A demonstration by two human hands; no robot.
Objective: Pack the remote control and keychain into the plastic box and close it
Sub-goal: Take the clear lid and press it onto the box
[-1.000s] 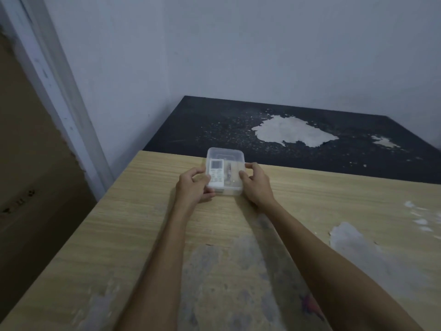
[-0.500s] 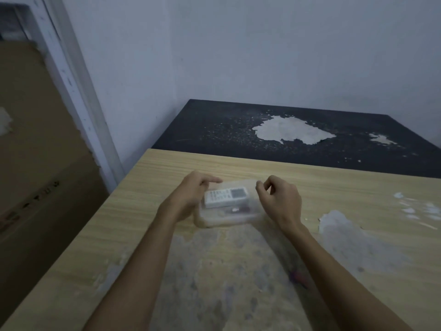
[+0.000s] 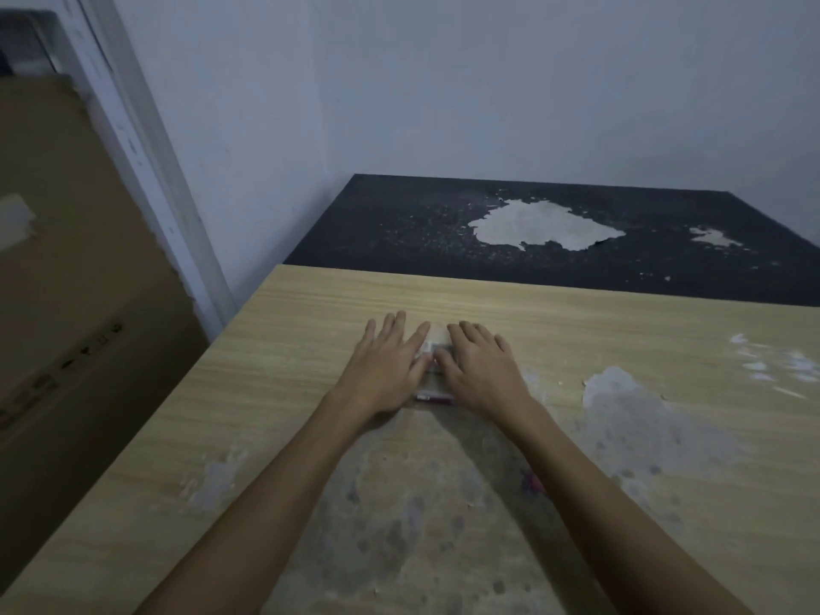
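Observation:
The clear plastic box (image 3: 437, 336) lies on the wooden table (image 3: 310, 312), almost fully covered by my hands. My left hand (image 3: 385, 370) lies flat on its left half, fingers spread. My right hand (image 3: 481, 368) lies flat on its right half. Between the hands a sliver of the white remote control (image 3: 432, 348) shows through the lid. A thin red and white strip (image 3: 432, 397) peeks out at the box's near edge. The keychain is hidden.
A black tabletop (image 3: 577, 259) with a peeled white patch adjoins the far edge of the wooden table. A large cardboard box (image 3: 66, 281) stands to the left past the table's edge. Worn grey patches mark the wood near me and to the right.
The box was pulled closer to me and turned sideways. My hands went from gripping its ends to lying flat on top of it.

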